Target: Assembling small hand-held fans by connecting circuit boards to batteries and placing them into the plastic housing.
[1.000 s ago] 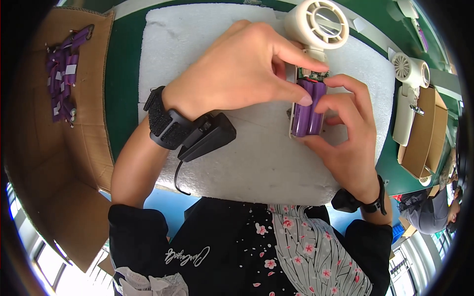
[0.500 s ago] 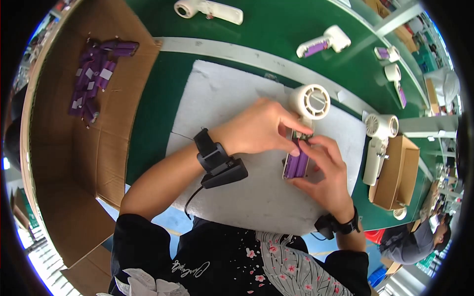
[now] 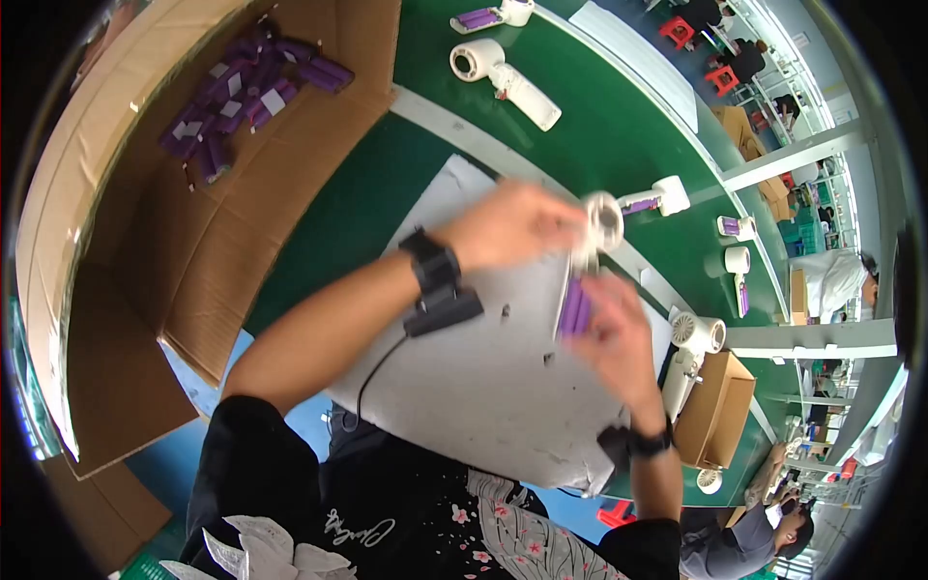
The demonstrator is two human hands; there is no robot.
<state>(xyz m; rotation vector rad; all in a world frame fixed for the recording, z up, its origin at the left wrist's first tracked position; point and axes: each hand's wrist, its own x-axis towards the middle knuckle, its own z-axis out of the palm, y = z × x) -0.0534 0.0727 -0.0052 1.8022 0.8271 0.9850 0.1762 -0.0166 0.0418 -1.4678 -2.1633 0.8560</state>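
A white handheld fan (image 3: 606, 220) is in front of me at the far edge of the pale mat, its handle opened up. Purple battery cells (image 3: 575, 307) lie in the handle. My left hand (image 3: 517, 227) has its thumb and fingers closed at the left side of the fan's head and neck. My right hand (image 3: 621, 338) is beside the handle, its fingers over the right edge of the cells and smeared by motion, so I cannot make out whether they grip. Black straps with small devices are round both wrists.
A large cardboard box (image 3: 280, 184) with several purple battery packs (image 3: 232, 108) stands at left. More white fans (image 3: 527, 97) lie along the green bench (image 3: 619, 126). A fan (image 3: 684, 362) and a small carton (image 3: 717, 411) are at right. Dark bits (image 3: 548, 359) lie on the mat (image 3: 464, 387).
My view has turned, so the bench and box appear shifted. My left hand has moved from the circuit area at the handle's top to the fan's head. The right fingers have left the wires.
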